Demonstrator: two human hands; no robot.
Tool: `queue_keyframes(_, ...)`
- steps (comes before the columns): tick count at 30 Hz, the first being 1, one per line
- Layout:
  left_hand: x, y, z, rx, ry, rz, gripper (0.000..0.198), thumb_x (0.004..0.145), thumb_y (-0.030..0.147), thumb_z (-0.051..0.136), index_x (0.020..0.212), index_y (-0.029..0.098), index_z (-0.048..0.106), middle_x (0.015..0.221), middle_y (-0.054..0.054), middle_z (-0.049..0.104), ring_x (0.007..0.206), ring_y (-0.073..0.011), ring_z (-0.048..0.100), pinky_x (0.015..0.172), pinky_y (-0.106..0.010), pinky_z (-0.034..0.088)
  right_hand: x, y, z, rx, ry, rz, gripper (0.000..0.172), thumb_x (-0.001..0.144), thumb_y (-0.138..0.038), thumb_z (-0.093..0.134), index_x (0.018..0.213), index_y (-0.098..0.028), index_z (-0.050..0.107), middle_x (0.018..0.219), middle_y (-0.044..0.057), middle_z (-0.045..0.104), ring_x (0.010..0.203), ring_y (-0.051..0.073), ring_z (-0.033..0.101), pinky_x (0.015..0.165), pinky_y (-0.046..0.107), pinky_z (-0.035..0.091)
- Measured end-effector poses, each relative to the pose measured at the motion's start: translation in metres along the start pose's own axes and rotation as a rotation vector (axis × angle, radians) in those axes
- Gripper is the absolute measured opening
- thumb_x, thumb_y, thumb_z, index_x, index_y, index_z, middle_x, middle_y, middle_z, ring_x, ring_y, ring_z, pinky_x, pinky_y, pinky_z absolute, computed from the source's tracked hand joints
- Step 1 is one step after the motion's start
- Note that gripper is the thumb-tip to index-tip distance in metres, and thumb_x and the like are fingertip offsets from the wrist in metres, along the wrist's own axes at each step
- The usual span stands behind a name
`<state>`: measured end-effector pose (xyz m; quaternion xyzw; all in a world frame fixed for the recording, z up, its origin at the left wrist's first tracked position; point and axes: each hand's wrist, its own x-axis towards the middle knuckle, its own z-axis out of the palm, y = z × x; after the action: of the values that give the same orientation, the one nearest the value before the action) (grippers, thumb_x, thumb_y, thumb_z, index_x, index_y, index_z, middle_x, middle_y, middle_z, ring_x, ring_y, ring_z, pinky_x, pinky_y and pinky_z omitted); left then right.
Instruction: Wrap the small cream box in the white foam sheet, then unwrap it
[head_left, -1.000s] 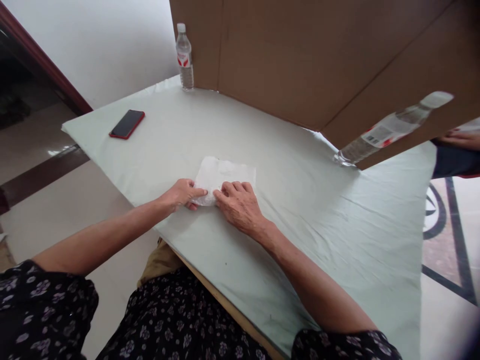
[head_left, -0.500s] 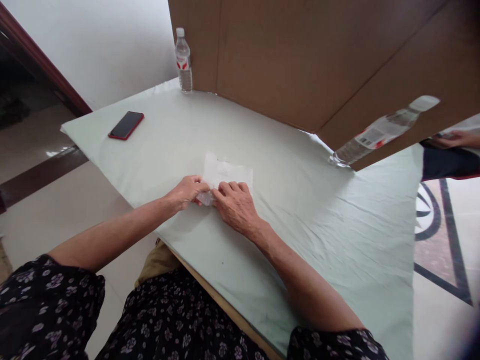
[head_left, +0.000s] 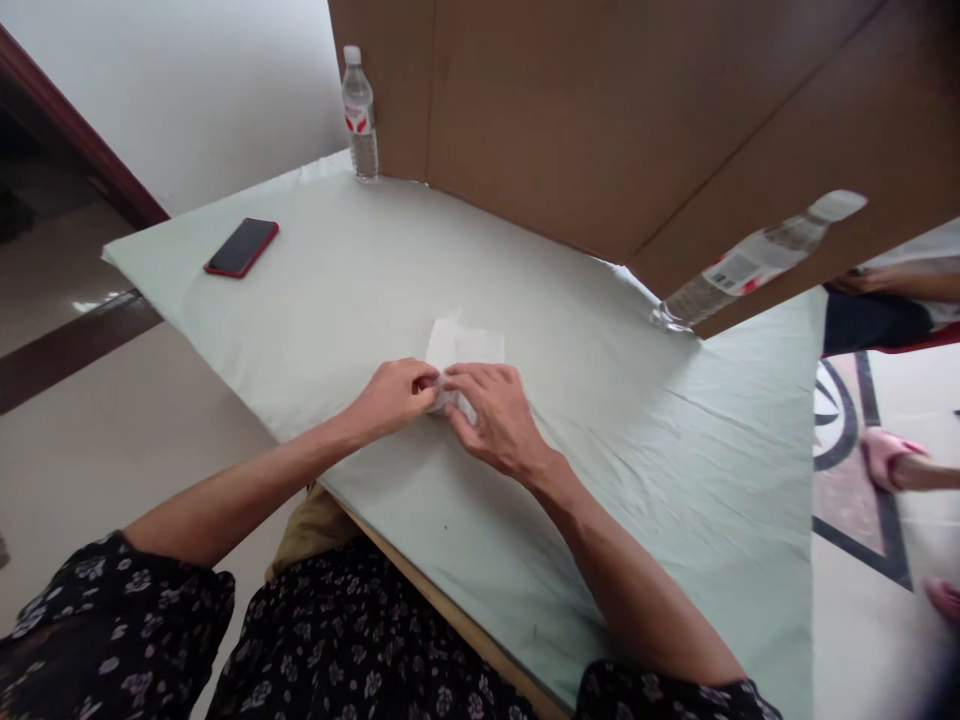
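A thin white sheet [head_left: 480,348], which looks like tissue or soft paper, lies on the cloth-covered table in front of me. Its left part is folded over, and a somewhat see-through, crumpled piece shows between my hands. My left hand [head_left: 397,395] is closed, thumb and fingertips pinching the sheet's near left edge. Just beside it, my right hand [head_left: 499,415] has its bent fingers on the sheet, with the thumb lower and the crumpled near edge between them. My fingers hide part of that near edge.
A phone in a red case [head_left: 241,247] lies at the left. One water bottle [head_left: 360,120] stands at the back, another bottle [head_left: 750,265] at the right, both by a tall brown cardboard panel [head_left: 540,120]. Another person's arm [head_left: 900,283] and feet show at far right.
Both hands have shifted slightly right. The sheet's left part is now folded over, making it look narrower. My right thumb has moved away from the fingers. Another person's feet have come into view.
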<state>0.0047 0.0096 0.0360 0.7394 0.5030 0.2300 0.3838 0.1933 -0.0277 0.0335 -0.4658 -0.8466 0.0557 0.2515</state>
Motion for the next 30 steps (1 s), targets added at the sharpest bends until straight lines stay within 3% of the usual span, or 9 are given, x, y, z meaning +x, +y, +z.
queue_keyframes(2,-0.002,-0.002,0.006,0.242,0.073,0.134,0.016,0.084,0.021,0.059,0.093,0.017,0.071,0.09,-0.006,0.066,0.079,-0.0177,0.061,0.081,-0.033,0.053,-0.011,0.008,-0.01,0.022,0.124,0.132,0.016,0.089,-0.024,0.055,0.102,-0.02,0.064,0.119,0.011,0.072,0.112,0.027,0.063,0.096,0.041,0.038)
queue_keyframes(4,-0.003,-0.005,0.011,0.365,0.129,0.207,0.016,0.086,0.021,0.059,0.097,0.016,0.071,0.099,-0.009,0.064,0.084,-0.0187,0.062,0.082,-0.033,0.052,-0.027,0.018,-0.019,0.043,0.148,0.345,0.018,0.09,-0.032,0.056,0.101,-0.02,0.064,0.111,0.011,0.073,0.098,0.026,0.067,0.088,0.04,0.043)
queue_keyframes(7,-0.005,-0.009,0.016,0.41,0.168,0.284,0.017,0.089,0.021,0.057,0.1,0.015,0.069,0.107,-0.01,0.062,0.087,-0.0175,0.061,0.081,-0.03,0.052,-0.048,0.031,-0.026,0.114,-0.03,0.653,0.036,0.088,-0.048,0.06,0.11,-0.02,0.063,0.095,0.008,0.074,0.073,0.021,0.067,0.072,0.036,0.047)
queue_keyframes(9,-0.005,-0.011,0.018,0.41,0.171,0.308,0.018,0.091,0.021,0.054,0.101,0.015,0.068,0.106,-0.01,0.061,0.082,-0.0155,0.059,0.078,-0.029,0.051,-0.055,0.035,-0.024,0.143,-0.118,0.752,0.05,0.086,-0.055,0.062,0.121,-0.019,0.06,0.088,0.006,0.073,0.069,0.021,0.066,0.069,0.035,0.047)
queue_keyframes(13,-0.007,-0.009,0.023,0.437,0.193,0.28,0.018,0.091,0.022,0.053,0.1,0.016,0.067,0.101,-0.008,0.059,0.072,-0.0128,0.055,0.071,-0.026,0.05,-0.047,0.036,-0.008,0.216,-0.091,0.778,0.074,0.083,-0.06,0.062,0.141,-0.015,0.049,0.088,0.006,0.072,0.074,0.023,0.067,0.072,0.036,0.049)
queue_keyframes(17,-0.009,-0.006,0.026,0.479,0.197,0.272,0.017,0.089,0.023,0.055,0.098,0.016,0.068,0.099,-0.008,0.058,0.077,-0.0147,0.056,0.072,-0.026,0.05,-0.03,0.038,0.006,0.361,-0.038,0.78,0.088,0.081,-0.064,0.064,0.148,-0.014,0.04,0.093,0.01,0.071,0.075,0.025,0.068,0.068,0.037,0.051)
queue_keyframes(21,-0.009,-0.004,0.026,0.52,0.212,0.268,0.017,0.088,0.022,0.056,0.098,0.017,0.068,0.101,-0.008,0.059,0.08,-0.0153,0.058,0.072,-0.026,0.05,-0.019,0.04,0.019,0.441,0.054,0.798,0.093,0.078,-0.06,0.068,0.151,-0.013,0.034,0.096,0.012,0.071,0.074,0.025,0.066,0.065,0.037,0.051)
queue_keyframes(26,-0.008,-0.003,0.026,0.555,0.218,0.283,0.015,0.088,0.022,0.058,0.096,0.018,0.069,0.099,-0.008,0.06,0.089,-0.0184,0.059,0.075,-0.027,0.05,-0.01,0.032,0.028,0.456,0.084,0.745,0.089,0.078,-0.045,0.065,0.152,-0.009,0.03,0.064,-0.004,0.057,0.062,0.021,0.057,0.063,0.035,0.047)
queue_keyframes(30,-0.007,-0.002,0.026,0.575,0.197,0.276,0.014,0.088,0.023,0.059,0.095,0.017,0.07,0.099,-0.009,0.06,0.092,-0.0209,0.059,0.079,-0.03,0.051,-0.008,0.027,0.026,0.33,0.111,0.712,0.081,0.077,-0.035,0.06,0.15,-0.01,0.035,0.056,-0.009,0.046,0.059,0.019,0.053,0.065,0.034,0.044)
